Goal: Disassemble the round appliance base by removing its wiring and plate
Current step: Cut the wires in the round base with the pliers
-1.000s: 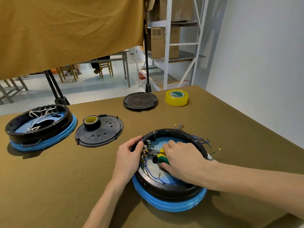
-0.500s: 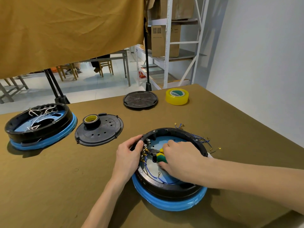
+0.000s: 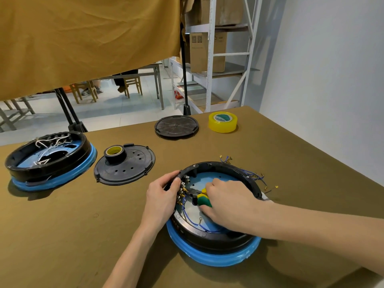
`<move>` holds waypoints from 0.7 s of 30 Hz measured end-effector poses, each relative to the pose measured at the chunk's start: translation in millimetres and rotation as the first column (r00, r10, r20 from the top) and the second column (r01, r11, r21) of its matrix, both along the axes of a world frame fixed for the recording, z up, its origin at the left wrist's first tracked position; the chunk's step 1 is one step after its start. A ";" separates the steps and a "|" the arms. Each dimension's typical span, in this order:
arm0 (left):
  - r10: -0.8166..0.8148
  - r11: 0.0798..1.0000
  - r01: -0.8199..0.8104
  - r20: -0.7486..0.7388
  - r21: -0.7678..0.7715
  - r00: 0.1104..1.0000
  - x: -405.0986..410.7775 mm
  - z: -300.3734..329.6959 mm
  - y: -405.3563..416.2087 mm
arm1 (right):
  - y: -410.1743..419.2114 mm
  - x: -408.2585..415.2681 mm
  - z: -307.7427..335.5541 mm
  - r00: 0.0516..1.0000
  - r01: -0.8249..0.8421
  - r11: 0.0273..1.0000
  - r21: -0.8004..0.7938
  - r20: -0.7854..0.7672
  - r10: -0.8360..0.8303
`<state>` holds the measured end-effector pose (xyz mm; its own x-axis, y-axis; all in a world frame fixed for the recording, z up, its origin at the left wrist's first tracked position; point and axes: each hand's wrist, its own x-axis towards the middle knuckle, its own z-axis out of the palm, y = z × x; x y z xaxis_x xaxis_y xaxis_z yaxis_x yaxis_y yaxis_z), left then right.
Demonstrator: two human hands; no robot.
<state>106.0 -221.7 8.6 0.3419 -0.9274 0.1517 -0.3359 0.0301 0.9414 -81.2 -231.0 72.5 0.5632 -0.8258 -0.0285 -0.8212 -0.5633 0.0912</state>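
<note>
Round base (image 3: 212, 242) on counter (image 3: 62, 225), under disassembly.
Left hand (image 3: 161, 197) grips its rim; right hand (image 3: 226, 202) curled round green-yellow pliers (image 3: 202, 198) among blue wiring (image 3: 188, 215).

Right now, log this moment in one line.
left hand grips base rim | right hand holds pliers at terminals

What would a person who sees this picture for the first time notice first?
First, the two hands at the round appliance base with a blue ring, near the table's front: the left hand grips its black rim, while the right hand holds green-and-yellow-handled pliers at the terminals inside. Next, a second base with white wires stands far left, and a bright yellow tape roll lies at the far edge.
</note>
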 end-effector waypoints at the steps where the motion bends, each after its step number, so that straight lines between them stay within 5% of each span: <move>1: 0.000 1.000 0.000 0.006 -0.001 1.000 -0.1 0.0 0.0 | 1.1 0.4 -2.0 1.000 -0.003 1.000 -0.010 -0.005 0.003; 11: -0.006 1.000 0.007 0.020 -0.003 1.000 -0.8 0.8 0.5 | 1.8 -0.7 -5.8 1.000 -0.021 0.998 -0.057 -0.006 0.021; 16: -0.012 1.000 0.012 0.023 0.000 1.000 -1.6 2.1 1.0 | -5.4 -11.0 0.6 0.998 -0.019 0.998 0.065 0.064 0.015; 21: -0.014 1.000 0.014 0.032 0.003 0.999 -1.4 0.7 0.7 | 4.0 -1.0 -14.6 0.998 -0.059 0.995 -0.079 -0.003 0.059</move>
<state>104.6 -221.0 9.3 0.3237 -0.9326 0.1600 -0.3651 0.0329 0.9304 -82.2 -227.0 58.0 0.6112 -0.7907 0.0346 -0.7866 -0.6019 0.1377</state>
